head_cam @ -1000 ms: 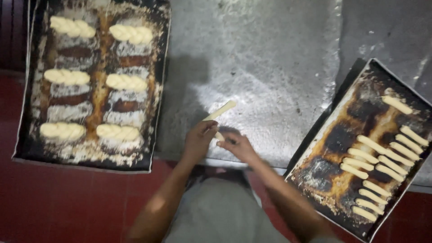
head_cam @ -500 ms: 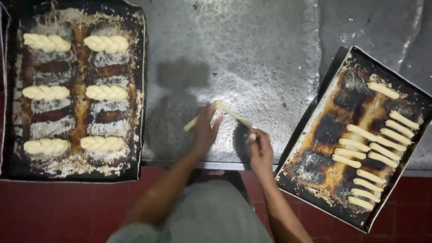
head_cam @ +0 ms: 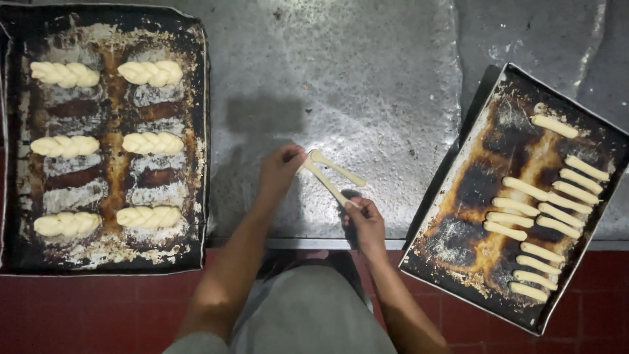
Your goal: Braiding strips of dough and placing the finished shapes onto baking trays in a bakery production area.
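My left hand (head_cam: pixel 278 172) pinches the joined far end of two dough strips (head_cam: pixel 333 177) on the metal table (head_cam: pixel 367 78), and my right hand (head_cam: pixel 365 219) nips one strip's near end. Braids (head_cam: pixel 152 143) fill the left tray (head_cam: pixel 203 131); plain sticks (head_cam: pixel 557 213) line the right tray (head_cam: pixel 472 190).

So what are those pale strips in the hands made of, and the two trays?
The strips look like soft raw dough: pale, matte, bending where pinched. The left tray and right tray seem to be dark metal, scorched and crusted with baked-on residue.
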